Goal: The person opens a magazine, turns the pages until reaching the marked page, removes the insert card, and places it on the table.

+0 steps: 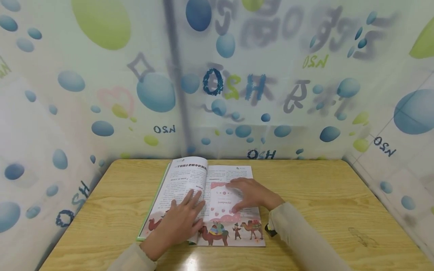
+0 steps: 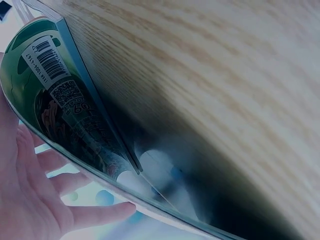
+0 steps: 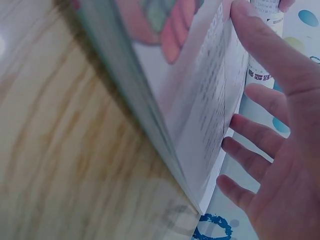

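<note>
A magazine (image 1: 184, 178) lies open on the wooden table, its left pages bulging up toward the spine. Text fills its pages, and camels are drawn along the lower edge. My left hand (image 1: 178, 222) rests on the left page with fingers spread. On the right page is a pink and white strawberry-patterned card (image 1: 218, 210). My right hand (image 1: 254, 194) lies over its right side, thumb and fingers spread apart and touching it or the page. In the left wrist view the green back cover (image 2: 75, 105) with a barcode curves upward beside the left hand (image 2: 30, 195).
The wooden table (image 1: 305, 188) extends around the magazine on both sides. Behind it hangs a pale curtain (image 1: 288, 101) printed with blue and green drops. A small black item (image 1: 270, 230) shows at the right wrist. A white printed cylindrical shape (image 3: 260, 67) appears beyond the right thumb.
</note>
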The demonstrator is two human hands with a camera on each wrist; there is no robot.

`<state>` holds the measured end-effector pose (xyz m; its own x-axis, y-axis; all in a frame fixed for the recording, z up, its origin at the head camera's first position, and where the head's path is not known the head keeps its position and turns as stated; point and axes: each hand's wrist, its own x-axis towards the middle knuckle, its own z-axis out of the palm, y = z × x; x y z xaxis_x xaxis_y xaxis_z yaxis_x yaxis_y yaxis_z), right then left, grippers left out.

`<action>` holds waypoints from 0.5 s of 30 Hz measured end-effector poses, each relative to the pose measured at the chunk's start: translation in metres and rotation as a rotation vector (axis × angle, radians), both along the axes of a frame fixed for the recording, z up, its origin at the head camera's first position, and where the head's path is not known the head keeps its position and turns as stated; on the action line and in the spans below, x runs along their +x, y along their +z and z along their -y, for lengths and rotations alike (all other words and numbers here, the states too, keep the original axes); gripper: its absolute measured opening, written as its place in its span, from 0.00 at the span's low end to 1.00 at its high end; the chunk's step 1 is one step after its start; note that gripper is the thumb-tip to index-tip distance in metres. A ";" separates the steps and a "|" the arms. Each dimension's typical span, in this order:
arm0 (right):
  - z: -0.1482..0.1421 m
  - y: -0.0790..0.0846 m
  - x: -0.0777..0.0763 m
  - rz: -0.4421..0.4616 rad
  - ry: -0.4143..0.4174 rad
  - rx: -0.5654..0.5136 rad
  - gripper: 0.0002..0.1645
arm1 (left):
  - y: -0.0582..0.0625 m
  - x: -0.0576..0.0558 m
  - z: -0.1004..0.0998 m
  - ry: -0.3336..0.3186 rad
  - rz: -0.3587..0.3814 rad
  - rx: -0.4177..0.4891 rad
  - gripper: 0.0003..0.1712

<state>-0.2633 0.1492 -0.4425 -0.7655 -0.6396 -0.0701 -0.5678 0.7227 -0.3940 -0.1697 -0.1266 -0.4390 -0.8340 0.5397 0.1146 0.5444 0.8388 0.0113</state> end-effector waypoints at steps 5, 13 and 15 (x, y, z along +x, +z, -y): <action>0.002 0.001 0.001 -0.011 0.004 -0.003 0.49 | 0.000 0.000 0.000 -0.002 -0.006 -0.003 0.29; 0.005 0.003 0.002 -0.003 -0.051 -0.050 0.41 | -0.001 -0.001 0.001 -0.008 -0.027 -0.005 0.29; 0.004 0.003 0.002 0.006 -0.055 -0.079 0.38 | -0.001 -0.001 0.002 -0.008 -0.029 -0.006 0.29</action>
